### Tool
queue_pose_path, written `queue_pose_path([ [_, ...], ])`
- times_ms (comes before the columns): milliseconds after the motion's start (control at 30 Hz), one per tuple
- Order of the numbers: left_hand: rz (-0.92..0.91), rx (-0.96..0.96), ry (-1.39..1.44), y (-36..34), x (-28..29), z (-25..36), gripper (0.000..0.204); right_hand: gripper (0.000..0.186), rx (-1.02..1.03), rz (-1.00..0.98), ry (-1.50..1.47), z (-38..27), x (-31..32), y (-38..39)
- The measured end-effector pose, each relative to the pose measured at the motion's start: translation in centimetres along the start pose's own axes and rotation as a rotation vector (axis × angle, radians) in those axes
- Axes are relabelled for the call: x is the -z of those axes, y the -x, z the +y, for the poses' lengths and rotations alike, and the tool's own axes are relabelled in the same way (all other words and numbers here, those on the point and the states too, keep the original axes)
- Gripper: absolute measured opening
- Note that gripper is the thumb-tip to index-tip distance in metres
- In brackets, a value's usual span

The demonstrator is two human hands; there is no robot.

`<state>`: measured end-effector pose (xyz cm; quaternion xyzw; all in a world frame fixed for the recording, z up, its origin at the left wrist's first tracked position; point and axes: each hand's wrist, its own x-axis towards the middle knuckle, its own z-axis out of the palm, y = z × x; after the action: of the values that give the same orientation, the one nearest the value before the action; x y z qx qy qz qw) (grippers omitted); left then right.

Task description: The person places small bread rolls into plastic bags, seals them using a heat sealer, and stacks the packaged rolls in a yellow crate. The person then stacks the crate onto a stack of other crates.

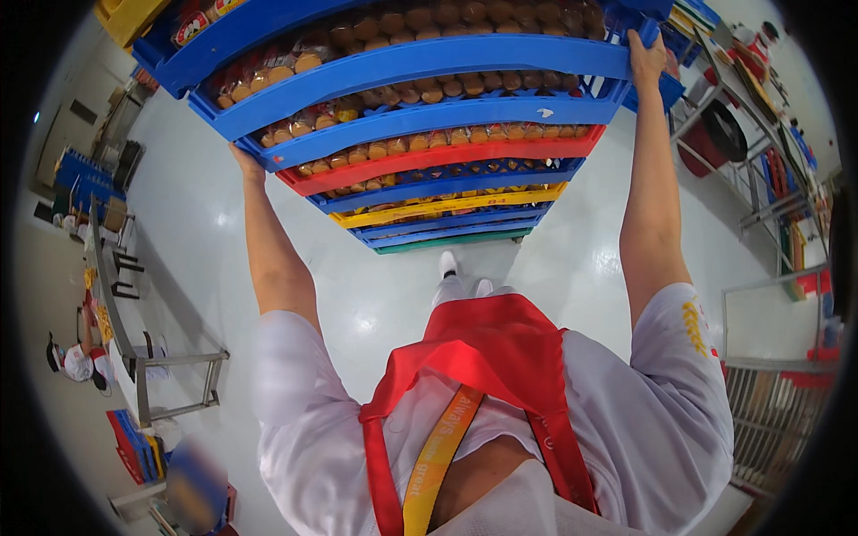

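Note:
A tall stack of plastic crates (429,116) stands in front of me, mostly blue with a red one (447,154), a yellow one (447,207) and a green one at the bottom. The crates hold bagged golden buns (420,89). My left hand (243,163) grips the left edge of a blue crate partway down the stack. My right hand (645,55) grips the right corner of a higher blue crate. Both arms are stretched out. I wear a white shirt and a red apron (500,348).
The floor (572,259) is pale and glossy. A long steel table (125,304) runs along the left, with a person in white (76,362) beside it. Metal racks with goods (769,152) stand on the right. More blue and red crates (134,442) lie at lower left.

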<state>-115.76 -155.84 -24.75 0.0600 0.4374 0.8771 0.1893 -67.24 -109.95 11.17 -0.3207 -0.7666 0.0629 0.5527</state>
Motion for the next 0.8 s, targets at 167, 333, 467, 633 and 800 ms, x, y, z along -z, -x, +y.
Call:
queue_pose_path([
  [167, -0.038, 0.032, -0.029, -3.0, -0.2, -1.0, 0.066, 0.035, 0.013, -0.038, 0.022, -0.6, 0.3, -0.3],
  [333, -0.101, 0.106, 0.024, -3.0, -3.5, 0.4, 0.064, 0.062, 0.021, 0.054, 0.29, -0.6, 0.4, -2.1],
  [467, -0.073, 0.167, -0.011, -5.0, -1.4, -0.1, 0.065, 0.055, 0.053, -0.045, 0.149, -4.2, -0.2, -3.5],
  [633, -0.149, 0.154, -0.004, -6.9, -0.6, 0.0, 0.066, 0.053, -0.022, -0.087, 0.137, -8.9, -3.7, -3.1],
  [800, -0.173, 0.279, -0.103, -6.5, -4.5, 1.6, 0.068, 0.054, 0.056, -0.012, 0.189, -7.3, -4.4, -3.7],
])
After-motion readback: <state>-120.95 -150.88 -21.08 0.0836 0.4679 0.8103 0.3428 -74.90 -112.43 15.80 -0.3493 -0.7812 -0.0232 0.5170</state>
